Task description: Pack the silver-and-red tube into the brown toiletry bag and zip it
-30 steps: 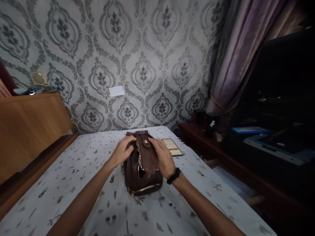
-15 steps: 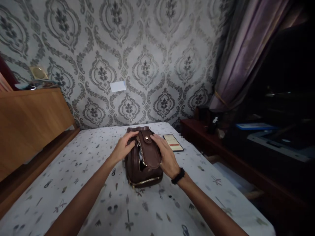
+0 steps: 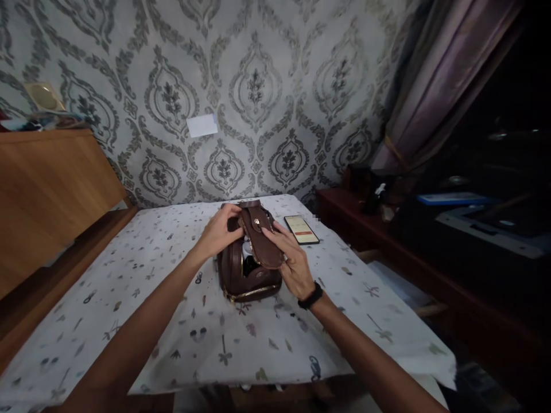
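Observation:
A dark brown leather bag (image 3: 253, 281) with gold zips lies on the patterned white cloth. Its front pocket flap (image 3: 264, 245) is unzipped along the left side and raised a little, and something pale shows inside. My left hand (image 3: 219, 229) is at the bag's upper left, thumb and fingers closed on the edge by the zip. On the other side my right hand (image 3: 293, 261), with a black band at the wrist, grips the flap's right side, fingers over its front. A phone (image 3: 302, 230) with a lit screen lies right of the bag.
The cloth-covered table (image 3: 172, 321) ends at a near edge. A wooden cabinet (image 3: 51, 201) stands at the left, a patterned wall behind. At the right are a dark red ledge (image 3: 344, 215), a purple curtain (image 3: 447, 86) and a blue-edged item (image 3: 451, 199).
The view has tipped down, bringing the table's near edge into sight. The flap is lifted further from the bag, the opening at its left looks wider, and my right fingers have bent around the flap.

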Demonstrator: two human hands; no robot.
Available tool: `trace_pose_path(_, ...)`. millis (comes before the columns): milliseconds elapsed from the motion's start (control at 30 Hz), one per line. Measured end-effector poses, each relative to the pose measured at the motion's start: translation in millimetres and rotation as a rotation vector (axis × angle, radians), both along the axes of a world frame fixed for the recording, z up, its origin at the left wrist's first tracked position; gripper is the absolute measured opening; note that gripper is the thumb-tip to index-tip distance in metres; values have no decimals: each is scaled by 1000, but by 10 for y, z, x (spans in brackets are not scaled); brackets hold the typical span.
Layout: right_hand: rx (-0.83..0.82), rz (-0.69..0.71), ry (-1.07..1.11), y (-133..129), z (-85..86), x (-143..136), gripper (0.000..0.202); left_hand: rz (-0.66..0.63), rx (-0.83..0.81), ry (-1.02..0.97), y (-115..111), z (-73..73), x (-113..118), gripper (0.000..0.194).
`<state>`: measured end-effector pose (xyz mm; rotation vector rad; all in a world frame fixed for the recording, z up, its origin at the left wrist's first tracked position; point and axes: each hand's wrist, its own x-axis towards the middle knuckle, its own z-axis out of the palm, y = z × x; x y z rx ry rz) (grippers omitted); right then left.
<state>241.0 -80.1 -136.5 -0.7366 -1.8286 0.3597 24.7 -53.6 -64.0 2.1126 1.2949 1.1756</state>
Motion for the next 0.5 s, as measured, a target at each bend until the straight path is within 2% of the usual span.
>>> trace_pose_path(100, -66, 34, 165, -16, 77, -46, 58, 102, -51, -13, 56, -2, 59, 49)
trace_pose_path(167, -108, 60, 247, -21, 128, -71, 61, 143, -59, -6, 56, 0, 85, 48)
trace_pose_path(233, -142, 76, 286, -24, 167, -93, 58, 158, -32, 4, 21, 13, 101, 41)
trace_pose_path(333, -136, 62, 301, -17, 195, -127, 52, 107, 23, -7, -47, 42, 114, 28)
trace_pose_path(500, -71, -109, 187, 60, 213, -164, 50, 77, 76, -1, -58, 20, 126, 10)
